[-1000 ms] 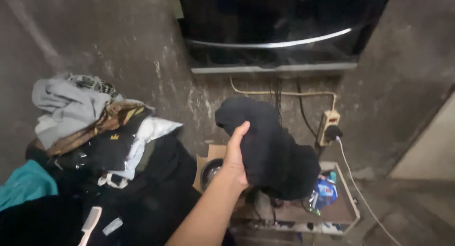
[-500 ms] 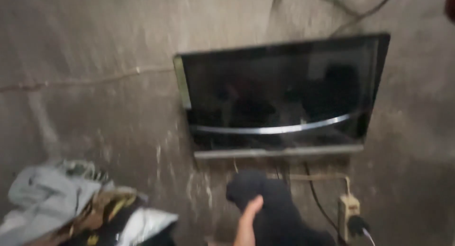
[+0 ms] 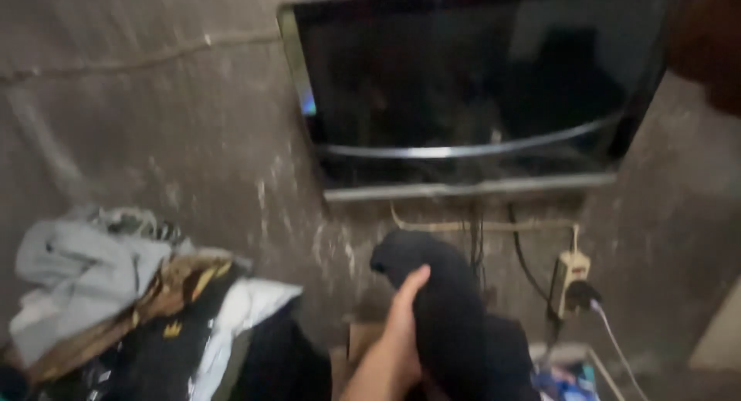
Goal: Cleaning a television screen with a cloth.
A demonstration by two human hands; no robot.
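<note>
Hand [image 3: 395, 347] grips black garment [image 3: 448, 308] | cream power strip [image 3: 569, 281] right, on wall

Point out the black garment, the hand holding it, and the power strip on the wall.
black garment [image 3: 448, 308], head view, upper fold
hand [image 3: 401, 343], head view, back of hand
power strip [image 3: 569, 276], head view, cream body

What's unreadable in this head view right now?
- Left hand: fingers hidden behind the black garment; the wrist is cut off by the bottom edge.
- Right hand: out of frame.
- Black garment: lower part cut off; its kind is unclear.
- Clothes pile: motion blur merges the separate pieces.
- Shelf items: blurred and cropped.
</note>
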